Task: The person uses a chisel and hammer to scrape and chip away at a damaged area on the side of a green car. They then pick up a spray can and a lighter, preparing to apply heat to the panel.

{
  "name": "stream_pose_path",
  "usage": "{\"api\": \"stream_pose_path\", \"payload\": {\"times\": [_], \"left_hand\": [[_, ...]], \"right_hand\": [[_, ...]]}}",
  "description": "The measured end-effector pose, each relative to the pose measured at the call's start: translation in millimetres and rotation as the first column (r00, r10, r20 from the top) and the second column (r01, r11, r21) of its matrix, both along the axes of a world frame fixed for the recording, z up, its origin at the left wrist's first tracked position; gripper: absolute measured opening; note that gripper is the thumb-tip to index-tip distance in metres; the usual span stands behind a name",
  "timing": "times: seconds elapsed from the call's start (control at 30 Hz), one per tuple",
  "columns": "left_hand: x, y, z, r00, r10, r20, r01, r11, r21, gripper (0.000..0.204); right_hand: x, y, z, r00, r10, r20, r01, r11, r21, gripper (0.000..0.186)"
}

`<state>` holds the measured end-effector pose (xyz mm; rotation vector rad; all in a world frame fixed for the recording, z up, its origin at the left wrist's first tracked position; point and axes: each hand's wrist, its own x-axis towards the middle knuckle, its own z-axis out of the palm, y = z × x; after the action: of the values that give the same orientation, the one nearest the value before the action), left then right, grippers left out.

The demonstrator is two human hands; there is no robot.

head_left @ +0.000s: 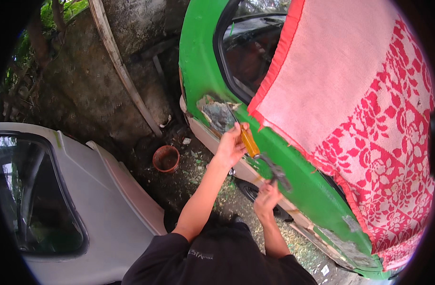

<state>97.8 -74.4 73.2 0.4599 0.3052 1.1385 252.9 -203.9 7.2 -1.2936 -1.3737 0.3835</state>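
Beside a green car (317, 194): hammer (276, 173) and yellow-handled screwdriver (249, 142) lined up with a bare patch (217, 116)

Seen from above, a person in a black shirt (217, 251) stands between two cars, arms reaching forward. The left hand (233, 144) is closed around the screwdriver's handle, near its blade end. That grip probably steadies the tool and leaves the butt of the handle free. The blade points away from the person, over the ragged grey patch below the car's rear side window (250, 52); whether its tip touches the metal is unclear.

The right hand (267, 199), apart from the left and lower down, is clenched on the hammer's handle. The hammer's head, blurred, is close to the screwdriver's butt; contact cannot be told. Holding the hands apart likely gives the hammer room and keeps fingers clear of it.

A pink and red flowered blanket (350, 95) covers much of the green car, perhaps to shield it from dust. Pale and green flakes (193, 166) litter the ground beside it. A reddish bucket (172, 167) sits near a stained wall (80, 90), seemingly clear of the person's feet. At left is a grey car (108, 213).
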Motion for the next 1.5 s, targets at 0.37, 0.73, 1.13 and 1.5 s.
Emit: {"api": "stream_pose_path", "payload": {"times": [0.37,0.73,1.13,1.5], "left_hand": [[15,12,4,0.998,0.015,0.059,-0.018,0.998,0.061,0.032],[29,16,6,0.996,0.091,0.006,-0.091,0.995,0.029,0.033],[32,14,2,0.993,0.121,0.006,-0.121,0.992,0.025,0.033],[-7,29,-22,0.981,0.194,-0.025,-0.195,0.98,-0.043,0.034]], "right_hand": [[-2,1,15,0.975,-0.046,-0.216,0.107,0.955,0.278,0.043],[15,-6,55,0.508,0.537,-0.673,0.084,0.747,0.66,0.044],[24,-4,70,0.581,0.247,-0.776,0.119,0.917,0.381,0.047],[13,7,35,0.728,0.142,-0.671,-0.047,0.986,0.158,0.044]]}}
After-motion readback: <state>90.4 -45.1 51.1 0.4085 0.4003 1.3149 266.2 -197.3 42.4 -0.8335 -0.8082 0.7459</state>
